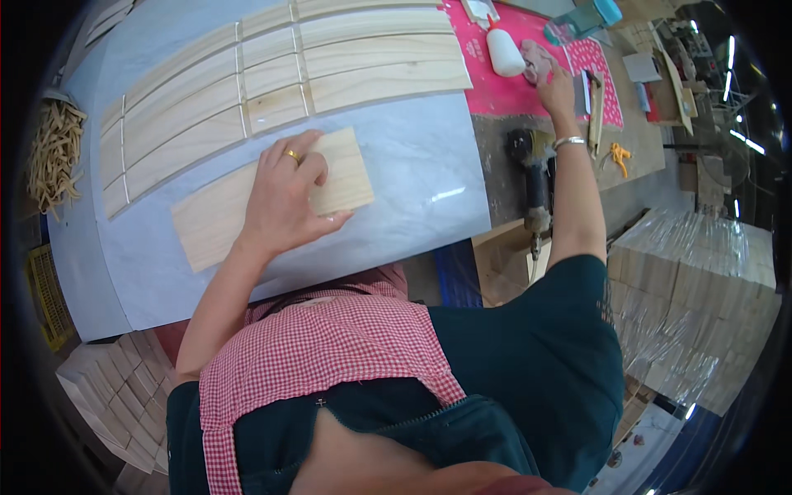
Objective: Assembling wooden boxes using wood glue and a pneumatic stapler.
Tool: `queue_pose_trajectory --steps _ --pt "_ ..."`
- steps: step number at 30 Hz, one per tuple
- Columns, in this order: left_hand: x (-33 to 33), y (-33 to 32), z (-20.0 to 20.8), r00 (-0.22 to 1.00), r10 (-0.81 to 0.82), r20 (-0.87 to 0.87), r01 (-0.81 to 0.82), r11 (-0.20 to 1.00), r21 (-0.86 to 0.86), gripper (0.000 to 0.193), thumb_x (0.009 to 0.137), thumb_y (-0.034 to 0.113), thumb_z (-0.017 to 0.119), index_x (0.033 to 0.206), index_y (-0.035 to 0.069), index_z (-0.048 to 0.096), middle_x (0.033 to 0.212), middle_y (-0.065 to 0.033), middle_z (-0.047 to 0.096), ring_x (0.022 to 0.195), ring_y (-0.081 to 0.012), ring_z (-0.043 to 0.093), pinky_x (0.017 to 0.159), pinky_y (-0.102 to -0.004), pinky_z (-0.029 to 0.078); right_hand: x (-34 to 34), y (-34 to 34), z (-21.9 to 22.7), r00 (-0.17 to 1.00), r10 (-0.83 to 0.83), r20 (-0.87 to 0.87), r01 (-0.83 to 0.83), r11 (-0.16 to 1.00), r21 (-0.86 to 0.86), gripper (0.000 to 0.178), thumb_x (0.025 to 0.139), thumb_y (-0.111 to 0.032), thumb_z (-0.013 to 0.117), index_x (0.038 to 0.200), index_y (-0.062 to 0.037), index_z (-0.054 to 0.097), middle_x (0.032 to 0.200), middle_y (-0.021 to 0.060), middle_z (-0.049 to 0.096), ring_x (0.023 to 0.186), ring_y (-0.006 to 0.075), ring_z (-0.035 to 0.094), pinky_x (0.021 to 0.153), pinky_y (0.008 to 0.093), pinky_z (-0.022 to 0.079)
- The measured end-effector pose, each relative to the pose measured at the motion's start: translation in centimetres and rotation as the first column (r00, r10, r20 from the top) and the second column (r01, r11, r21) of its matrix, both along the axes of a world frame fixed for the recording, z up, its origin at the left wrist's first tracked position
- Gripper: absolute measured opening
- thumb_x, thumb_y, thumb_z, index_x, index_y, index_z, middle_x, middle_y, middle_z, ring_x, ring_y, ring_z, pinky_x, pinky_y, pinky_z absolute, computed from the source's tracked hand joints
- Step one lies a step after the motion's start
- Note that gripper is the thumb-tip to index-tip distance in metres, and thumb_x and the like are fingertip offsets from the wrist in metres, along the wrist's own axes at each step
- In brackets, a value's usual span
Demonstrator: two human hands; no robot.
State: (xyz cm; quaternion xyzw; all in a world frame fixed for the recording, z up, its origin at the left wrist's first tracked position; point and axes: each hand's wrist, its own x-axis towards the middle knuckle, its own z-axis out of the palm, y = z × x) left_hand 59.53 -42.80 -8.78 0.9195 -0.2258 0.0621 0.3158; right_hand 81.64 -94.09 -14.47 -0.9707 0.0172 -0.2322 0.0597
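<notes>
A pale rectangular wooden board (346, 165) lies flat and slightly slanted on the blue-grey tabletop (421, 198). My left hand (289, 190) spans the board's width, its thumb by the near edge and its bent fingers toward the far edge. Out to the right, my right hand (558, 92) is closed on a crumpled pinkish rag (536, 59) on a pink cloth (487, 101). Just left of the rag is a white squeeze bottle (504, 51) with a red tip. Beyond the board, long wooden panels (371, 78) lie in rows, crossed by light narrow strips.
Below my right forearm lies a dark power tool (536, 186). An orange clamp (619, 158) and a teal-lidded bottle (584, 21) are farther right. Wood strips (56, 153) fill a container at the left. Wrapped wood stacks (697, 289) stand at the right.
</notes>
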Motion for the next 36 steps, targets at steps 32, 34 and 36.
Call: queue_pose_trajectory --steps 32,34,36 --pt "0.5 1.1 -1.7 1.000 -0.020 0.024 0.019 1.000 0.022 0.046 0.062 0.033 0.085 0.085 0.008 0.054 0.134 -0.0186 0.054 0.117 -0.0381 0.051 0.103 -0.0478 0.039 -11.6 9.6 10.7 0.953 -0.011 -0.302 0.082 0.972 0.221 0.022 0.084 -0.018 0.065 0.100 -0.0026 0.062 0.084 0.0196 0.069 0.075 0.0426 0.064 0.069 0.0476 0.053" --pt "0.7 1.0 -2.0 0.999 -0.040 0.027 0.040 0.999 -0.003 0.046 0.065 0.035 0.084 0.085 0.007 0.055 0.133 -0.0194 0.054 0.117 -0.0387 0.050 0.103 -0.0479 0.038 -5.8 7.4 9.2 0.983 -0.034 -0.179 0.072 0.975 0.212 0.023 0.084 -0.019 0.066 0.099 -0.0024 0.062 0.084 0.0199 0.068 0.074 0.0426 0.064 0.069 0.0479 0.052" --pt "0.5 0.6 -0.5 0.998 -0.049 0.037 0.050 0.999 -0.007 0.046 0.066 0.036 0.084 0.085 0.007 0.055 0.134 -0.0197 0.054 0.118 -0.0387 0.049 0.104 -0.0476 0.038 -2.5 4.3 6.2 0.986 -0.131 -0.105 0.149 0.969 0.196 0.025 0.084 -0.022 0.067 0.098 -0.0020 0.062 0.082 0.0207 0.068 0.073 0.0427 0.064 0.068 0.0485 0.051"
